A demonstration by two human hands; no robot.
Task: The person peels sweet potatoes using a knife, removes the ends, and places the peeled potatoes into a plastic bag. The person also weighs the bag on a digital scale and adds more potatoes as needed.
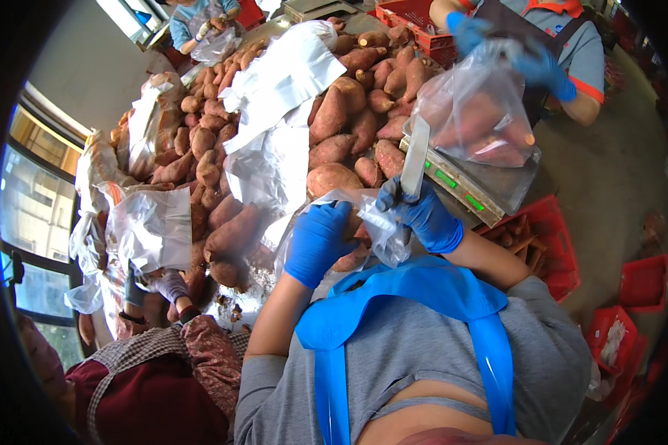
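My left hand, in a blue glove, grips the edge of a clear plastic bag close to my apron. Sweet potatoes sit inside the bag, partly hidden by my hands and the film. In my right hand, also gloved in blue, is a broad-bladed knife with its blade pointing up and away from me. Fingers of that same hand also touch the gathered bag film. Beyond my hands lies a heap of sweet potatoes on the metal table.
White plastic bags cover part of the heap. A scale with green displays carries a filled bag, handled by a co-worker's blue-gloved hands. Another person's gloved hands work at left. A red crate stands at right.
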